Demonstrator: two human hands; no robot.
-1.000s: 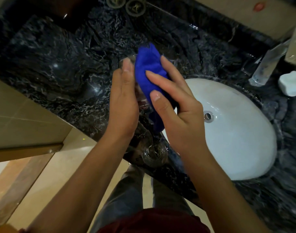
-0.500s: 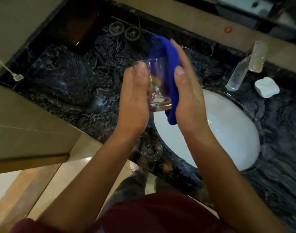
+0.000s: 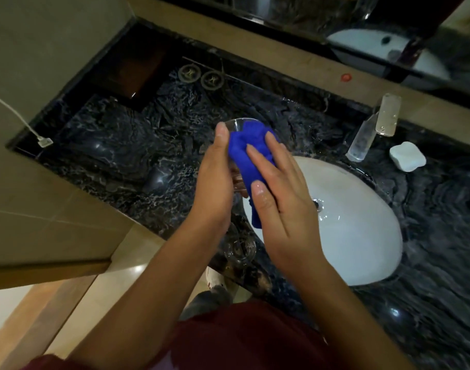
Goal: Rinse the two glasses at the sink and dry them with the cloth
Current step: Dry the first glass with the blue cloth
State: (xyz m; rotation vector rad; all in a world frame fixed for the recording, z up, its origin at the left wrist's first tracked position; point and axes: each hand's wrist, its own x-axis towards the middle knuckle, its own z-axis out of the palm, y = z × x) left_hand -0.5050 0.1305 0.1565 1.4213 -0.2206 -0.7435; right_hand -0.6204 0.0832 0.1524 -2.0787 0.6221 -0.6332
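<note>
Glass [image 3: 238,124] up over the marble counter [image 3: 116,145], clamped in left hand [image 3: 215,188] | blue cloth [image 3: 248,148] stuffed in, pinched by right hand [image 3: 279,201] | drying step, looks like | next up probably second glass [image 3: 239,249] by the sink [image 3: 362,236], needs a swap

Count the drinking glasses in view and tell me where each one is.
2. One clear drinking glass is held in the left hand, with the blue cloth against it. The other clear glass stands on the black marble counter, at its front edge.
</note>
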